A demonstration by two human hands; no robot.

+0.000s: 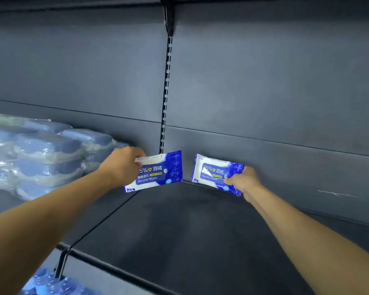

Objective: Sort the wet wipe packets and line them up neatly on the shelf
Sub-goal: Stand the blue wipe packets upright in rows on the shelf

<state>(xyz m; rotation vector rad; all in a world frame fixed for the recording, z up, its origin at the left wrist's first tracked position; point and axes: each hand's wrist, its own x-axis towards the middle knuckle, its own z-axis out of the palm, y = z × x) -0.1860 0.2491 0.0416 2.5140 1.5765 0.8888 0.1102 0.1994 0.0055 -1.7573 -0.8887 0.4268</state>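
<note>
Shelf unit: a dark grey metal shelf (179, 226) fills the lower centre and right of the frame, with a grey back panel (264, 81) rising behind it to the top.
Upright: a black slotted rail (166, 92) runs down the middle of the back panel, ending just behind the two packets.
Wrapped bundles: stacked blue packs in clear plastic (45, 154) sit at the left of the frame on the neighbouring shelf section, blurred.
Lower stock: more blue packaging (51, 284) shows at the bottom left, under the shelf edge; what it is cannot be told.
Left packet: a blue and white alcohol wipes packet (158, 172) stands near the centre of the frame at the back of the shelf, printed face toward the camera, tilted slightly; whether its lower edge touches the shelf cannot be told.
Right packet: a second alcohol wipes packet (215, 173) of the same print is just right of the first, a gap between them, close to the back panel.
Left hand: the left hand (121, 165) grips the left packet by its left end, fingers curled around it.
Right hand: the right hand (243, 180) pinches the right packet at its right end, fingers closed on it.
</note>
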